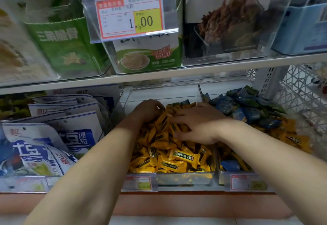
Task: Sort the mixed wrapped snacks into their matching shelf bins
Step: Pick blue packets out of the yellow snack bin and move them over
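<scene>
Forearms enter from 6 o'clock and meet over the middle clear bin (pixel 185 178), which is heaped with yellow wrapped snacks (pixel 169 155). Left hand (pixel 150 108), at 11 o'clock of the heap, has its fingers curled down among the wrappers; whether they grasp a piece cannot be told. Right hand (pixel 198 124) lies flat on the heap, fingers spread and released, pressing on the yellow pieces.

The right bin (pixel 221 177), at 3 o'clock, is mixed. Blue wrapped snacks (pixel 247 106) are piled at its back, stray yellow pieces (pixel 292 137) lie beside them, and one blue piece (pixel 230 165) sits near its front wall. A few blue-green wrappers (pixel 184 102) show at 12 o'clock of the yellow heap, just beyond the right fingertips. Blue-and-white pouches (pixel 44 147) fill 9 o'clock, and a price tag (pixel 131 15) hangs at 12 o'clock.

Likely hazards:
- The heap is loose and high, so a sweeping palm could spill pieces over the front wall or across the divider into the mixed bin.
- Flat pressure may bury the blue-green strays.
- A blind handful could carry both colours.
</scene>
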